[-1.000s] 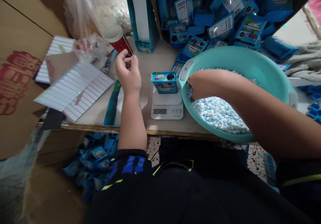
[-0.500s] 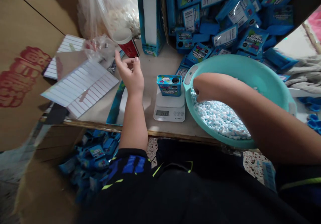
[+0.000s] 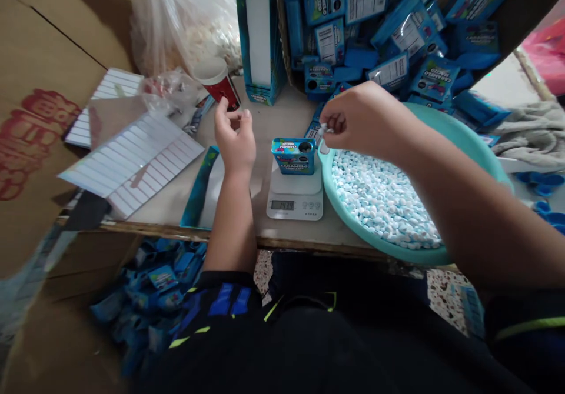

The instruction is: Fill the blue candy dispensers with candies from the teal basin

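Small white-and-pale-blue candies [image 3: 325, 128] show between the pinched fingertips of my right hand [image 3: 353, 117], held above the left rim of a turquoise basin [image 3: 375, 240]. The basin holds a heap of the same candies. A little to the left, a blue candy box [image 3: 295, 157] stands upright on a white digital scale [image 3: 295, 206]; a round dark opening shows in its top. My left hand [image 3: 236, 138] hovers left of the scale, palm turned inward, fingers loosely curled and apart, with nothing in it. A red paper cup [image 3: 224, 91] stands just behind those fingers.
Many blue candy boxes [image 3: 366, 0] fill a carton at the back. Left lie striped sheets [image 3: 132, 159] and a plastic bag [image 3: 174, 91]. A carton below the table's left edge holds more blue packages [image 3: 163, 277]. A grey cloth [image 3: 525, 129] lies right of the basin.
My right hand has risen out of the candies in the basin and moved left toward the box, with candies now visible in its fingertips. My left hand has moved slightly right.
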`<state>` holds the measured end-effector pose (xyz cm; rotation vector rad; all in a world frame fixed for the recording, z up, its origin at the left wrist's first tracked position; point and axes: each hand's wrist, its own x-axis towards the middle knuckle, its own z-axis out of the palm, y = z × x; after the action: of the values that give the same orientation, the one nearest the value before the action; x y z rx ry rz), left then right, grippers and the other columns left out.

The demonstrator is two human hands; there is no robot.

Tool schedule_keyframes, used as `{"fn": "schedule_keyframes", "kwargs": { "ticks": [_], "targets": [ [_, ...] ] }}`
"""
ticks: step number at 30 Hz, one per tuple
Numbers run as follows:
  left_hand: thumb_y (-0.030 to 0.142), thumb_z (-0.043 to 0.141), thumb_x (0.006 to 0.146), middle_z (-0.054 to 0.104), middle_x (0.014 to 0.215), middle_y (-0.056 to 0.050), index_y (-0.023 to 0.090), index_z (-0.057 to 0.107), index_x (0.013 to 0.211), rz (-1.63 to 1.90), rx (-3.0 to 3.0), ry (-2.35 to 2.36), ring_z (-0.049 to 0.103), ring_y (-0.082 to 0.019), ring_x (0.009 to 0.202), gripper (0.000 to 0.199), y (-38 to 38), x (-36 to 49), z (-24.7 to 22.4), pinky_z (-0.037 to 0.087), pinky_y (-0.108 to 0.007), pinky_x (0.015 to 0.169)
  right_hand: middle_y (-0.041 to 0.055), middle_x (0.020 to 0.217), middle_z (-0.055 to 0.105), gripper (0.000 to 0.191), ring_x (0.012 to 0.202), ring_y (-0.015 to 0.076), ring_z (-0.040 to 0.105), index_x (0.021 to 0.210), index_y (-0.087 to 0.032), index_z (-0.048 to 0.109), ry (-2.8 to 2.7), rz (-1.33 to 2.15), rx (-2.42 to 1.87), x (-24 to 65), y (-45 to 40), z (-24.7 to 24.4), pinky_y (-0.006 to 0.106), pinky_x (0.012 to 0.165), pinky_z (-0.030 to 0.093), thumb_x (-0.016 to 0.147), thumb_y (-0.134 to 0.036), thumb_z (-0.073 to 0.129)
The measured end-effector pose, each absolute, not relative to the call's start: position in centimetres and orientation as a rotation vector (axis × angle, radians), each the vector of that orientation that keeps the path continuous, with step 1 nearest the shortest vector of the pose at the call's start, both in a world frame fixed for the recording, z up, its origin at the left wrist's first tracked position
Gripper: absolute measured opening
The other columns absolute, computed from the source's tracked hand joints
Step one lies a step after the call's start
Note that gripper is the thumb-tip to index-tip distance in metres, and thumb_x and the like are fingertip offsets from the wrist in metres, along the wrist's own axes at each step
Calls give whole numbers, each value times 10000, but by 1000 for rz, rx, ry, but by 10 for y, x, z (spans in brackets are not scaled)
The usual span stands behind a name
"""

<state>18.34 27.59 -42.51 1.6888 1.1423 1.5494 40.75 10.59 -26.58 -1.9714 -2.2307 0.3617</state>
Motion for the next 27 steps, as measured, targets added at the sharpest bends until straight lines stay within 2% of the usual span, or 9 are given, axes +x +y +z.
{"fn": "schedule_keyframes", "kwargs": {
  "ticks": [7,11,16,19,22,24,27],
  "targets": [
    [480,615,998,683,1043,-56,243,553,1395,1506,1845,1215,683,-202,1009,467,276,185,-428,548,-364,990,92,910,686,139,870,233,607,914,-160,743,-2348,226,-1678,385,120,-286,340,807,430,844,-151,623],
    [457,658,980,702,1005,-58,243,585,1333,1484,1850,1191,685,-214,986,419,270,188,-426,559,-366,961,110,984,681,175,913,228,601,933,-139,760,-2389,264,-1615,385,122,-294,345,853,424,859,-128,602],
    [479,669,984,709,1017,-62,239,626,1271,1459,1893,1151,697,-217,993,377,259,190,-415,567,-353,906,89,931,693,202,900,228,621,994,-146,777,-2342,382,-1593,392,121,-299,351,841,429,893,-147,602],
    [503,617,1018,715,1010,-51,222,662,1200,1444,1953,1086,702,-189,956,338,249,191,-405,567,-337,878,105,1038,706,281,949,237,625,1131,-142,769,-2330,355,-1492,395,121,-304,361,852,444,903,-154,605],
    [474,607,1026,726,1010,-44,216,683,1158,1402,2028,1052,703,-181,941,300,242,191,-397,570,-327,861,117,1235,684,356,1094,257,585,1254,-162,734,-2410,257,-1293,392,119,-310,385,927,434,930,-146,586],
    [422,631,1009,731,1023,-43,223,690,1151,1364,2082,1088,702,-189,960,252,241,190,-395,571,-320,864,104,1286,679,333,1159,271,539,1251,-180,730,-2474,186,-1258,389,116,-314,401,965,405,957,-154,577],
    [330,639,987,736,1035,-51,217,703,1133,1336,2144,1132,698,-193,973,196,242,190,-396,571,-313,872,99,1213,712,263,1160,281,515,1160,-176,746,-2545,145,-1342,388,111,-312,403,970,373,989,-156,548]
  ]
}}
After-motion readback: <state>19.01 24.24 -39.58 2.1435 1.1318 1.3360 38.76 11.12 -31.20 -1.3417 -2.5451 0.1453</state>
